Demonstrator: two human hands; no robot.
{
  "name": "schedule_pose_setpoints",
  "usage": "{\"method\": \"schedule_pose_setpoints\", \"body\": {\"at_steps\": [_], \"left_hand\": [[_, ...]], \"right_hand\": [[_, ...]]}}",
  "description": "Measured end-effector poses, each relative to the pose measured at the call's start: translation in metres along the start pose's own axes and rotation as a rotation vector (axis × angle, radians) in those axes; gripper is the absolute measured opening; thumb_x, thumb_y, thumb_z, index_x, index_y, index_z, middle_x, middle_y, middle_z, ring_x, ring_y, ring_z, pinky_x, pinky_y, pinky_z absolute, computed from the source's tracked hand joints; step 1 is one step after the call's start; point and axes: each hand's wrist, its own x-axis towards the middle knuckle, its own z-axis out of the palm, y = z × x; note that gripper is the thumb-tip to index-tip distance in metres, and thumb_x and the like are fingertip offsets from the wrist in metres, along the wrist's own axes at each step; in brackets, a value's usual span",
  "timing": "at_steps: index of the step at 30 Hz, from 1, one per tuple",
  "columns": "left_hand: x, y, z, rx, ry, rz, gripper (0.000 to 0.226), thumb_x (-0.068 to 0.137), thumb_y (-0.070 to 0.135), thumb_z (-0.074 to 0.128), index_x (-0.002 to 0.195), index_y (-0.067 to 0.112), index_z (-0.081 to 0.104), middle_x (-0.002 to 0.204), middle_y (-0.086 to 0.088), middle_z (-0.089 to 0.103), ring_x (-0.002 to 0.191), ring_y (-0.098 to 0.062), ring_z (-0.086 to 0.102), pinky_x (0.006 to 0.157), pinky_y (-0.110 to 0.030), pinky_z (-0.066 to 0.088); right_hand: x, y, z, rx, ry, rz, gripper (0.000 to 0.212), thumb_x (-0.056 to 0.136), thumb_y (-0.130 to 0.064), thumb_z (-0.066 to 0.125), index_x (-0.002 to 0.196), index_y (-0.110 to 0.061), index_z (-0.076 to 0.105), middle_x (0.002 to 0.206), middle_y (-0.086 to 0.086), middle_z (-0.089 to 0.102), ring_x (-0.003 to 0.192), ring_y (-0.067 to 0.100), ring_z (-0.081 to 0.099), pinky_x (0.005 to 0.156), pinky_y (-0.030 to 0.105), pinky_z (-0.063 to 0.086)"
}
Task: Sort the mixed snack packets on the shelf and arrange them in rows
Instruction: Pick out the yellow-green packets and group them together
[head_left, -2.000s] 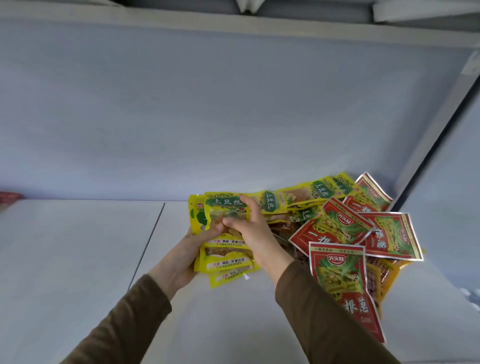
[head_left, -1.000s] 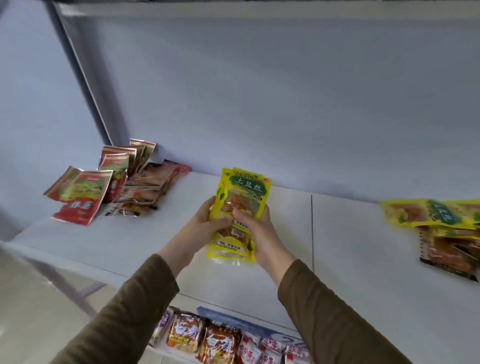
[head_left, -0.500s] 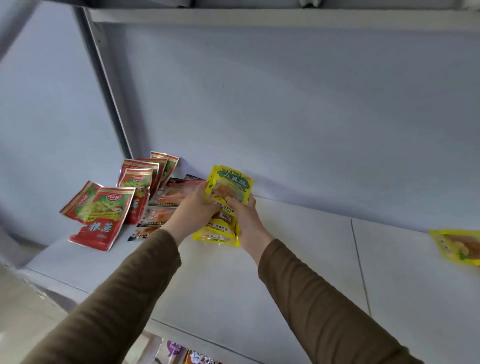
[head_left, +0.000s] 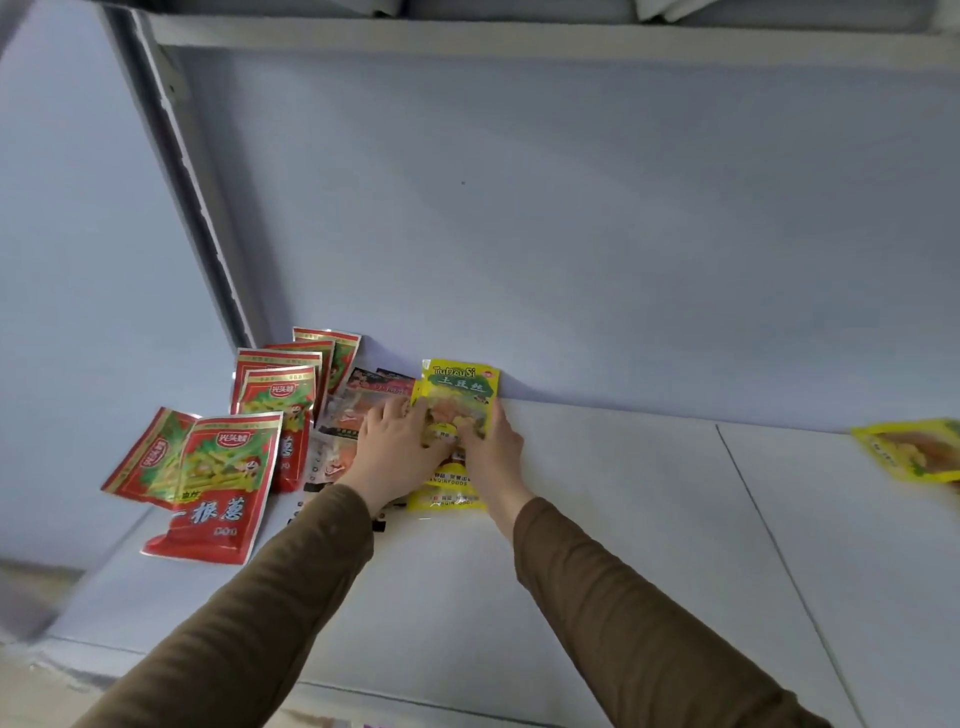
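A stack of yellow packets (head_left: 460, 387) lies on the white shelf (head_left: 597, 519), its top end against the back wall. My left hand (head_left: 392, 449) rests on the stack's left side and my right hand (head_left: 491, 449) holds its right edge, fingers across the front. Directly left of the stack lies a row of orange-brown packets (head_left: 358, 410), partly under my left hand. Further left sits a row of red packets (head_left: 280, 395), with two more red packets (head_left: 215, 483) lying loose in front.
The shelf's metal upright (head_left: 192, 192) rises at the left. Another yellow packet (head_left: 911, 454) lies at the far right edge of the view. The upper shelf board (head_left: 519, 39) runs overhead. A seam (head_left: 769, 525) splits the shelf surface.
Both hands carried the yellow stack from the mixed pile on the right over to the left end and lowered it onto the shelf beside the orange-brown packets, against the back wall.
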Motion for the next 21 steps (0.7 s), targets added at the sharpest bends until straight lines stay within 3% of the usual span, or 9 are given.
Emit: {"method": "schedule_pose_setpoints", "body": {"at_steps": [5,11,17,21], "left_hand": [[0.0,-0.005,0.002,0.03,0.007,0.082,0.076,0.099,0.065,0.041,0.159,0.019,0.03,0.161,-0.013,0.039,0.15,-0.035,0.03,0.124,-0.051,0.01],[0.002,-0.009,0.0,-0.015,0.022,0.143,0.072,0.098,0.066,0.043,0.154,0.021,0.036,0.161,-0.011,0.039,0.151,-0.034,0.028,0.124,-0.051,0.012],[0.001,-0.002,-0.005,-0.02,0.058,0.173,0.078,0.099,0.062,0.046,0.161,0.019,0.027,0.167,-0.011,0.028,0.156,-0.032,0.017,0.125,-0.047,0.009],[0.001,0.015,-0.008,-0.008,0.107,0.25,0.077,0.098,0.058,0.051,0.161,0.019,0.029,0.167,-0.007,0.03,0.155,-0.031,0.018,0.126,-0.047,0.008]], "right_hand": [[0.0,-0.005,0.0,-0.086,-0.03,0.013,0.068,0.103,-0.045,0.05,0.16,-0.016,0.027,0.161,0.009,0.034,0.147,0.032,0.03,0.118,0.047,0.032],[-0.005,-0.004,-0.008,-0.036,-0.011,0.005,0.071,0.1,-0.052,0.053,0.159,-0.021,0.029,0.158,0.007,0.04,0.146,0.03,0.034,0.116,0.049,0.036],[-0.015,-0.009,-0.021,-0.016,0.008,-0.027,0.066,0.099,-0.05,0.056,0.155,-0.022,0.037,0.154,0.006,0.046,0.143,0.029,0.039,0.113,0.049,0.04],[-0.025,-0.011,-0.049,-0.222,0.059,-0.179,0.05,0.097,-0.043,0.058,0.141,-0.021,0.051,0.142,0.004,0.055,0.135,0.029,0.041,0.109,0.038,0.037]]}}
